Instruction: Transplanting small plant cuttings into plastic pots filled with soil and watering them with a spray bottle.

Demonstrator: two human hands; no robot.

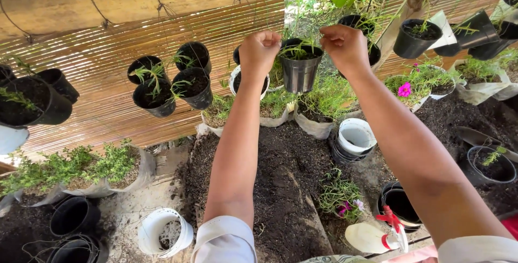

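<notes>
Both raised hands, left hand point(259, 51) and right hand point(345, 47), flank a hanging black pot point(300, 72) above dark soil point(286, 176).

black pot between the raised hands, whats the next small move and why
Probably keep the black pot level and finish tying its strings: both the left hand and right hand pinch thin strings beside its rim, and it hangs over the soil pile.

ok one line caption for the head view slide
Left hand and right hand raised either side of a hanging black pot with a seedling, above dark soil.
</notes>
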